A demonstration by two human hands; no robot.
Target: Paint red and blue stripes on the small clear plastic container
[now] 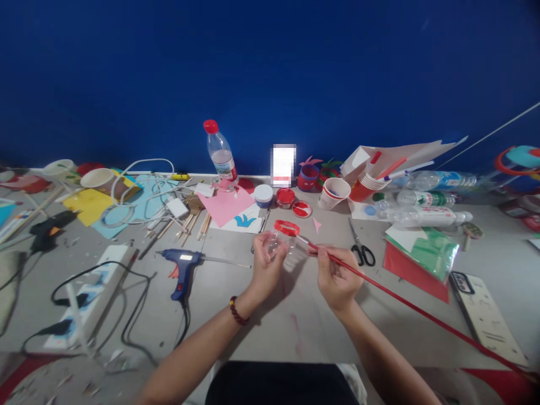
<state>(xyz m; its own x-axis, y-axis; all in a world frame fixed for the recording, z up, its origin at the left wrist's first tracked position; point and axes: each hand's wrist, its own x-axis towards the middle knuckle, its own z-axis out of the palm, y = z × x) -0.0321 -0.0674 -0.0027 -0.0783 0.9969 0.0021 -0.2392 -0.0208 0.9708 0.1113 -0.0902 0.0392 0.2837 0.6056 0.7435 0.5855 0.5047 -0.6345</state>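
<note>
My left hand is closed around a clear plastic cup-like piece, its upper rim coated red. Between the fingers of my right hand is a long red-handled paintbrush. The brush tip points left and meets or nearly meets the red rim; I cannot tell which. Just beyond the hands stand an open jar of red paint, its lid smeared red, and a white-lidded jar. A pair of scissors lies right of my right hand.
A blue glue gun and a power strip with cables lie at left. Behind are a paper cup, pink paper and a red-capped bottle. Plastic bottles, coloured sheets and a phone lie at right.
</note>
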